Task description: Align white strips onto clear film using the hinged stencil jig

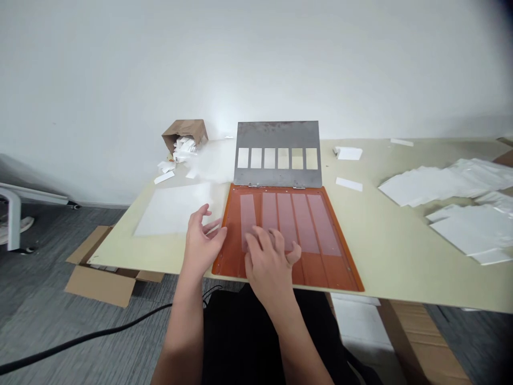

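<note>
At the left far side of the counter [385, 256], a cardboard box [202, 129] lies beside white scraps [164, 177]. Nearer, the left hand [203, 238] has fingers spread and curved at the orange board [320, 274]'s left edge. The right hand [270, 259] bends over the board's leftmost translucent strip [247, 207]; whether its fingers pinch it, I cannot tell. White sheets [436, 182] lie right.

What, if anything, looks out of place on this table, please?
The brown box at the far left of the table appears tipped on its side, with white scraps spilling untidily from its open end.
</note>
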The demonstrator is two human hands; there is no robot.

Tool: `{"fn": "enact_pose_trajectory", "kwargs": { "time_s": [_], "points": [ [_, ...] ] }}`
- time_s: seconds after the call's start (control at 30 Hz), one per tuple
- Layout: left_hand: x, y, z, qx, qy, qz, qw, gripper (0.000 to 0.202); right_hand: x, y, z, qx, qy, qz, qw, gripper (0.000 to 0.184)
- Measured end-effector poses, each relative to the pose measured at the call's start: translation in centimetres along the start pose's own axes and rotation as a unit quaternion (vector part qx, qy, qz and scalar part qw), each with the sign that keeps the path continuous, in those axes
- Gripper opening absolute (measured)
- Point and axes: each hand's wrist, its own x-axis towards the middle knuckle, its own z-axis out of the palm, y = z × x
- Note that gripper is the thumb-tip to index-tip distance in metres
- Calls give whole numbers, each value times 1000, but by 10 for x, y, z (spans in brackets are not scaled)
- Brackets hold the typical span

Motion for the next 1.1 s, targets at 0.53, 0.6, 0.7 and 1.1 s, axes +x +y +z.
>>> {"fn": "enact_pose_trajectory", "kwargs": {
  "time_s": [0.53,0.6,0.7,1.1],
  "points": [
    [-15,3,-14,-51,27,26,998,55,-2,-3,6,-20,-54,-1,998,30],
    [-16,3,-15,-51,28,33,998,54,-1,-4,5,-18,-57,1,998,27],
    [-17,2,-18,-45,32,40,998,54,0,-4,3,-16,-62,2,998,24],
    [-20,5,-21,-40,54,49,997,54,2,-4,4,7,-59,10,998,30]
  ]
}}
